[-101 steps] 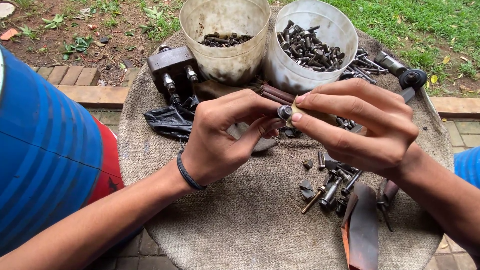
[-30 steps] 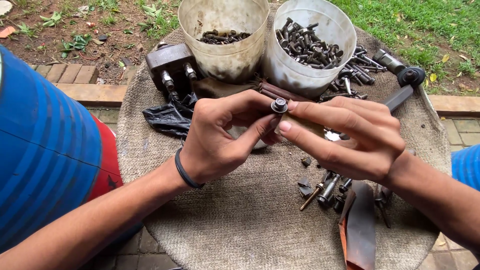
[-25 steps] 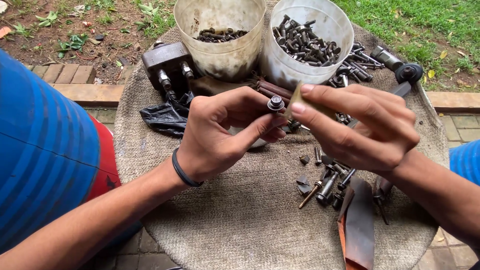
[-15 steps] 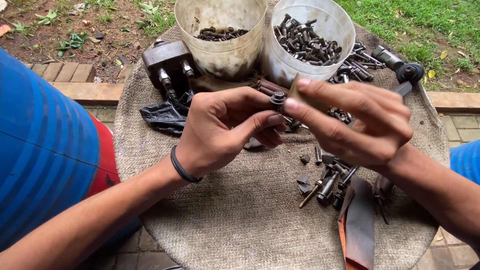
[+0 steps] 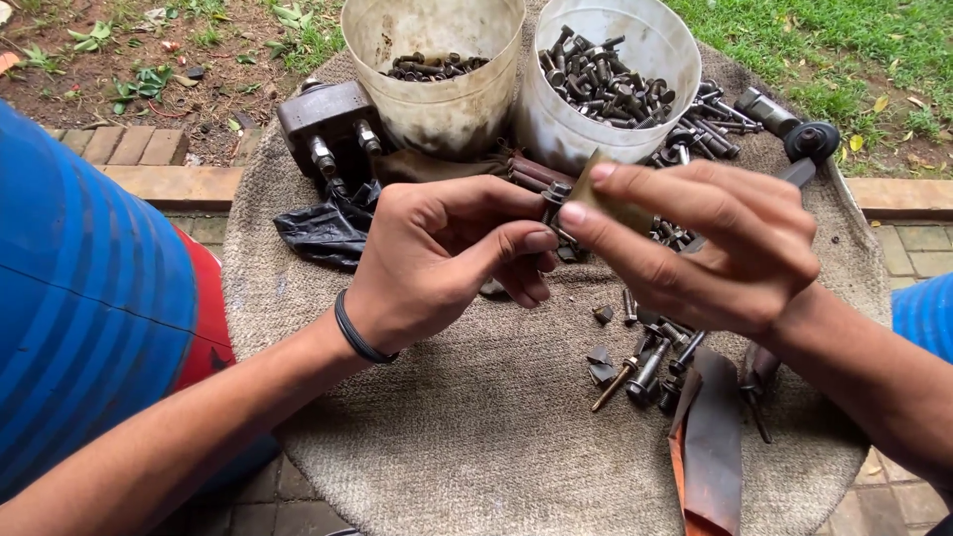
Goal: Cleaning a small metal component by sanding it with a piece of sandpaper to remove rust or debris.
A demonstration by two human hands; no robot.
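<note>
Head view: the left hand (image 5: 437, 260) pinches a small bolt (image 5: 554, 199) at its fingertips. The right hand (image 5: 715, 248), having closed in since a moment ago (fingers now meeting the left's), grips a tan strip (image 5: 608, 201) against it.

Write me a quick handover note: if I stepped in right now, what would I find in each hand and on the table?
Left hand: fingers pinch a small bolt, head up.
Right hand: fingers hold a flat brown strip against the bolt.
Behind the hands: two tubs, left tub with few bolts, right tub much fuller. A dark metal block stands left of them.
Loose bolts and rusty flat pieces lie on the burlap mat.
Done: bolt picked up. Left: loose bolts on the mat.
</note>
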